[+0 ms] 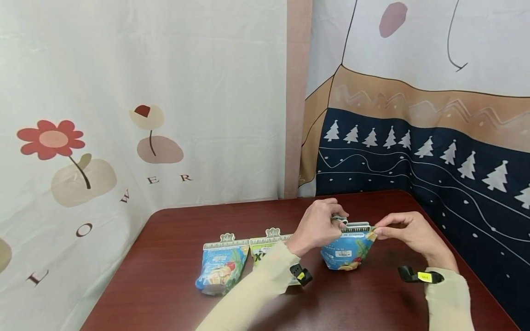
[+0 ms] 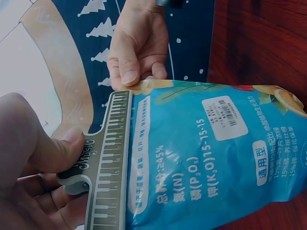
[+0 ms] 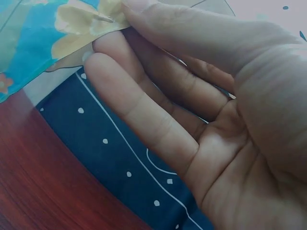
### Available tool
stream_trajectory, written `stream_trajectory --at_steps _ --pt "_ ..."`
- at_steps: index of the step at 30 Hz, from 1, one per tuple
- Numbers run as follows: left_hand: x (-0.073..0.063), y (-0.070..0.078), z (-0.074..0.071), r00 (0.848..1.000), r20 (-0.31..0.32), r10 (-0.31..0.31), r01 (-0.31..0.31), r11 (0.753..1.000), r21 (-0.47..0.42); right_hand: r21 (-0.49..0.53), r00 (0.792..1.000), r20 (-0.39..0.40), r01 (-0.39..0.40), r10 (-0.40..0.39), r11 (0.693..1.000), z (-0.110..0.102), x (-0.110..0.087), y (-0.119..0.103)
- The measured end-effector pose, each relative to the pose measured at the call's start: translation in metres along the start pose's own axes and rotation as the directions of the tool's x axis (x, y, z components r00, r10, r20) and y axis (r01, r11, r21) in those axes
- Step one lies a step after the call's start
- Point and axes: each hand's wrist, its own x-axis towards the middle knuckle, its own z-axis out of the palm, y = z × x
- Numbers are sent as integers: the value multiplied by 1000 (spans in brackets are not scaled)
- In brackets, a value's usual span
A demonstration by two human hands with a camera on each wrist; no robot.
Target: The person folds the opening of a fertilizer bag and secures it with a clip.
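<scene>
A blue fertilizer bag (image 1: 342, 252) hangs upright between both hands at the right part of the table. Along its top edge runs a wide bag clip (image 2: 109, 158) with a piano-key pattern. My left hand (image 1: 318, 225) pinches the clip's handle between thumb and fingers, as the left wrist view shows close up. With thumb and fingertips my right hand (image 1: 410, 233) pinches the bag's top corner, beside the clip's end. In the right wrist view that bag corner (image 3: 86, 24) sits under the thumb. Whether the bag's bottom touches the table is unclear.
To the left, another blue bag (image 1: 221, 269) with a clip on top lies on the dark red table (image 1: 165, 266). Beside it is a green bag (image 1: 258, 248), also clipped, partly hidden by the left forearm. Printed curtains (image 1: 223, 115) hang behind and along the right edge.
</scene>
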Motion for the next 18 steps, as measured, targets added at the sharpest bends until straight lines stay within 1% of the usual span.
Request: stream_trajectory --at_steps 4,8,11,15,18 --pt "1 1 4 1000 10 1 -1 1000 21 15 1000 6 -13 13 1000 0 -1 -1" --pt "2 2 6 1000 11 6 -7 999 40 22 1000 17 -4 3 1000 -1 -1 0" --pt "3 4 7 1000 13 2 -3 999 39 24 1000 16 -5 4 1000 -2 -1 1" --pt "5 6 8 1000 21 -1 0 1000 28 25 1000 5 -26 26 999 -2 -2 2" --pt "5 7 9 1000 24 7 -8 1000 26 51 1000 8 -31 31 998 -2 -2 3"
